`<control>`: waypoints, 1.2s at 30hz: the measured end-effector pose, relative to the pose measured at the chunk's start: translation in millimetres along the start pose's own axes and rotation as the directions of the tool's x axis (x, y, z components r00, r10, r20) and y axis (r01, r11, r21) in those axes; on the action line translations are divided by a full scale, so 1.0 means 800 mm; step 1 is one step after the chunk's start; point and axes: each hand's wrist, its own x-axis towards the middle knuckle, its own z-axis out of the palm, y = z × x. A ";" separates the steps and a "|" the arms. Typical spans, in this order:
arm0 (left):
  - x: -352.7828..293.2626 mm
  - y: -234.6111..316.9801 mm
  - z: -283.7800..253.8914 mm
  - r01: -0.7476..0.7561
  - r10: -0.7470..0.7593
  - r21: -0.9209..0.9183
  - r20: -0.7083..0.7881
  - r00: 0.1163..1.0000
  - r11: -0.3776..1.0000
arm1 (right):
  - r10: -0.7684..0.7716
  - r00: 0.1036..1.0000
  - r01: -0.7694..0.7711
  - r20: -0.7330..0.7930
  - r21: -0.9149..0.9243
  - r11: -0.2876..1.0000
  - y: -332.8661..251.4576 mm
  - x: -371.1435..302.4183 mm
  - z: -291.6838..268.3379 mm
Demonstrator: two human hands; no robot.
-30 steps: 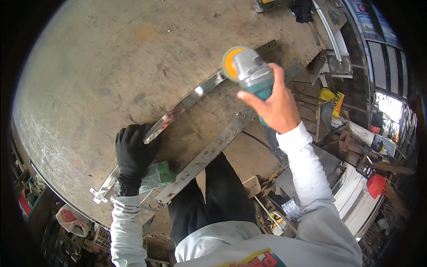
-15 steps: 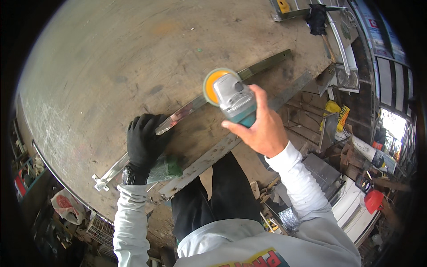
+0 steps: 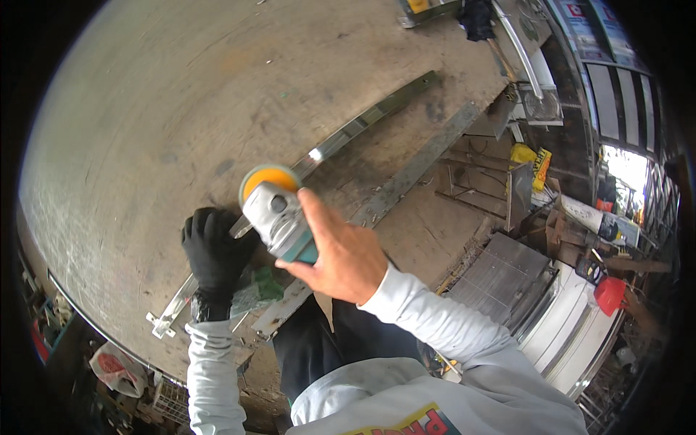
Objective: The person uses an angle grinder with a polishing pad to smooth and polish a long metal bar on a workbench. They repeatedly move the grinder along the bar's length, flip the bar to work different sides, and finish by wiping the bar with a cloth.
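Note:
A long, narrow metal bar (image 3: pixel 354 125) lies aslant across the worktable (image 3: pixel 181 109), shiny along its middle and dull green at the far end. In my bare right hand (image 3: pixel 346 259) is an angle grinder (image 3: pixel 279 220) with a grey head, teal body and yellow-orange disc (image 3: pixel 267 180). The disc is over the near part of the bar; whether it touches cannot be seen. My left hand (image 3: pixel 215 246), in a black glove, is closed over the bar's near end, and its fingertips are partly hidden.
A flat steel strip (image 3: pixel 420 167) runs along the table's near edge. Beside my left wrist lie clear and green plastic scraps (image 3: pixel 264 284) and a silver metal piece (image 3: pixel 165 315). Back right are a black cloth (image 3: pixel 476 20) and a wooden handle (image 3: pixel 502 59). A metal frame (image 3: pixel 482 190) stands right.
The grinder in my right hand has moved left and nearer along the bar, toward my gloved left hand. The view has shifted a little to the right.

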 end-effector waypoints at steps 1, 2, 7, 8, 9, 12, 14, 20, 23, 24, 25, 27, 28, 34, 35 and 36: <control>-0.001 -0.002 -0.002 -0.006 0.006 0.002 0.017 1.000 1.000 | -0.002 0.999 0.003 -0.040 0.031 1.000 0.005 0.000 -0.001; 0.000 -0.002 -0.002 -0.011 0.011 0.004 0.034 0.999 1.000 | -0.004 0.997 0.009 -0.078 0.062 0.998 0.010 0.001 -0.004; 0.005 0.009 -0.003 0.021 -0.021 0.009 0.061 0.998 1.000 | 0.160 0.977 -0.149 -0.143 0.086 0.985 0.096 0.014 -0.098; 0.006 0.011 -0.006 0.026 -0.027 0.022 0.068 0.997 0.999 | 0.272 0.957 -0.264 -0.101 0.081 0.961 0.109 0.024 -0.121; 0.007 0.011 -0.004 0.011 -0.012 0.020 0.051 0.999 1.000 | 0.285 0.949 -0.274 -0.137 0.090 0.957 0.135 0.028 -0.137; 0.004 0.005 0.000 -0.013 0.011 0.028 0.040 0.999 1.000 | 0.262 0.929 -0.249 -0.263 0.081 0.965 0.201 0.049 -0.184; 0.004 0.002 -0.005 0.001 -0.004 0.044 0.070 0.998 0.999 | 0.283 0.910 -0.259 -0.304 0.115 0.959 0.226 0.068 -0.208; 0.010 0.016 -0.004 0.061 -0.064 0.036 0.077 0.995 0.997 | 0.200 0.905 -0.206 -0.375 0.024 0.978 0.236 0.075 -0.222; 0.007 0.013 -0.012 0.096 -0.098 0.022 0.106 0.990 0.995 | 0.101 0.945 -0.111 -0.312 -0.012 0.994 0.180 0.070 -0.180; 0.004 0.006 -0.012 0.071 -0.072 0.012 0.130 0.989 0.997 | 0.088 0.970 -0.081 -0.228 0.042 0.996 0.164 0.065 -0.165; 0.005 0.007 -0.014 0.101 -0.102 0.018 0.144 0.984 0.995 | 0.029 0.980 -0.020 -0.198 0.046 0.999 0.148 0.063 -0.148; 0.000 0.002 -0.012 0.061 -0.057 -0.046 0.080 0.995 0.997 | -0.031 0.985 0.041 -0.171 0.056 0.998 0.121 0.055 -0.123; -0.007 0.000 -0.029 0.028 -0.022 -0.077 0.084 0.996 0.997 | -0.034 0.985 0.045 -0.172 0.062 0.997 0.110 0.051 -0.116; -0.193 -0.108 -0.165 0.324 -0.342 -0.126 -0.159 0.926 0.937 | 0.123 0.959 -0.119 -0.255 0.031 0.992 0.078 0.028 -0.086; -0.237 -0.142 -0.188 0.354 -0.352 -0.015 -0.146 0.924 0.935 | 0.103 0.958 -0.111 -0.266 -0.016 0.994 0.069 0.022 -0.076; -0.272 -0.171 -0.203 0.365 -0.358 0.067 -0.096 0.929 0.929 | 0.085 0.967 -0.093 -0.239 -0.023 0.995 0.056 0.015 -0.065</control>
